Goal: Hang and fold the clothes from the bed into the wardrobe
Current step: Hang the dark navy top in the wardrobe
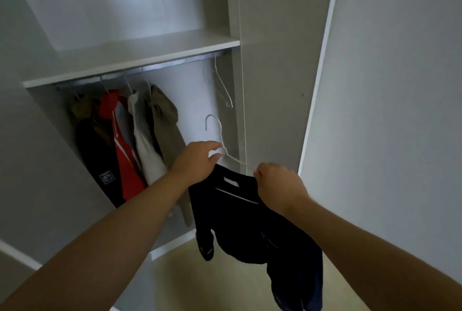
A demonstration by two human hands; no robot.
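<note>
- The left hand [197, 158] pinches the white hanger [221, 133] just below its hook.
- The right hand [277, 183] grips the dark garment [240, 225] at its collar, in front of the open wardrobe [140, 58].

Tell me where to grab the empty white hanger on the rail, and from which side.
Pinch the empty hanger at its thin neck just under the hook, where both arms meet. Come from the front-left: the wardrobe's side panel stands close on its right, while a gap separates it from the hung clothes on the left. Lift to clear the rail.
</note>
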